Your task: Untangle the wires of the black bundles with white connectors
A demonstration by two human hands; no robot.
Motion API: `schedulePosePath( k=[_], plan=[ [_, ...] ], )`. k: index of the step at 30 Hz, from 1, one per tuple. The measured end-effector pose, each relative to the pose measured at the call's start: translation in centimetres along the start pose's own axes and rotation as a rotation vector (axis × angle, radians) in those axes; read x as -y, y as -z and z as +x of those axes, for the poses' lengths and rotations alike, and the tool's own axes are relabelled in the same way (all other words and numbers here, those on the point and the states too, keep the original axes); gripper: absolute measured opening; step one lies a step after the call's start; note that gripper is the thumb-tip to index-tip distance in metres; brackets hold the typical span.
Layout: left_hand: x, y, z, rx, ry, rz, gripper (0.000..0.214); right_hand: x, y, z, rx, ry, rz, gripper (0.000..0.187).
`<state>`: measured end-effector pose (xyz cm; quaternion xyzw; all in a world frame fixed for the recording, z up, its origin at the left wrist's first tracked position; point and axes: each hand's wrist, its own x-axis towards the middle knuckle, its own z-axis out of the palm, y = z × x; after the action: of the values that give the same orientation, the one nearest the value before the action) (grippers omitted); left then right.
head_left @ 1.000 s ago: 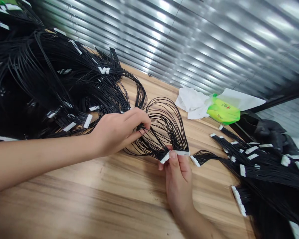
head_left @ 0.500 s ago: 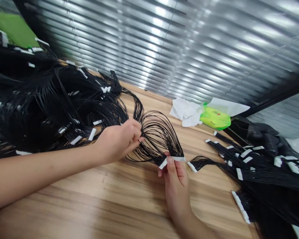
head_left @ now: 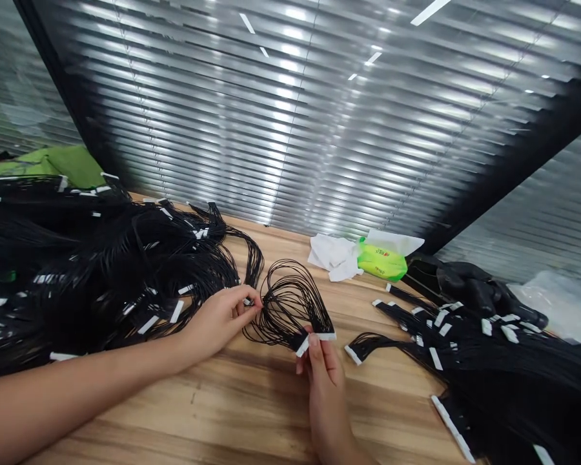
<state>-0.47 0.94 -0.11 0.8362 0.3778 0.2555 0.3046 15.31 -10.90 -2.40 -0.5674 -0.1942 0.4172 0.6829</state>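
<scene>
A bundle of thin black wires [head_left: 290,303] forms a loop above the wooden table, its ends fitted into two white strip connectors [head_left: 315,337]. My right hand [head_left: 325,371] pinches these connectors between thumb and fingers. My left hand [head_left: 223,320] is closed around a part of the wires at the loop's left side, with a small white piece showing at the fingertips. Just behind that hand lies a large tangled heap of black wire harnesses [head_left: 106,271] with white connectors. Another heap of harnesses [head_left: 469,349] lies to the right of my right hand.
The wooden table [head_left: 213,403] ends at a window with metal blinds [head_left: 290,116]. White tissue [head_left: 332,256] and a green packet [head_left: 382,261] lie at the back. A black bag [head_left: 479,290] and clear plastic [head_left: 556,303] are at right, with green cloth [head_left: 53,165] at far left.
The view has tilted up and drawn back, so my hands and the wires look smaller and lower. Both hands still hold the wire bundle, and the loop looks narrower.
</scene>
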Motion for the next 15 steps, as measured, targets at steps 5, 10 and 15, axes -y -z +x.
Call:
schedulePosePath(
  k=[5, 10, 15],
  plan=[
    [-0.28, 0.36, -0.19, -0.016, -0.022, 0.09, 0.02, -0.08, 0.12, 0.12, 0.002, 0.016, -0.012, 0.056],
    [-0.74, 0.39, -0.17, 0.055, 0.056, -0.112, 0.025, 0.22, -0.01, -0.04, 0.004, -0.023, -0.03, 0.062],
    [-0.69, -0.05, -0.65, 0.086, 0.094, -0.312, 0.029, 0.22, 0.15, -0.38, 0.06, -0.05, -0.071, 0.061]
  ],
)
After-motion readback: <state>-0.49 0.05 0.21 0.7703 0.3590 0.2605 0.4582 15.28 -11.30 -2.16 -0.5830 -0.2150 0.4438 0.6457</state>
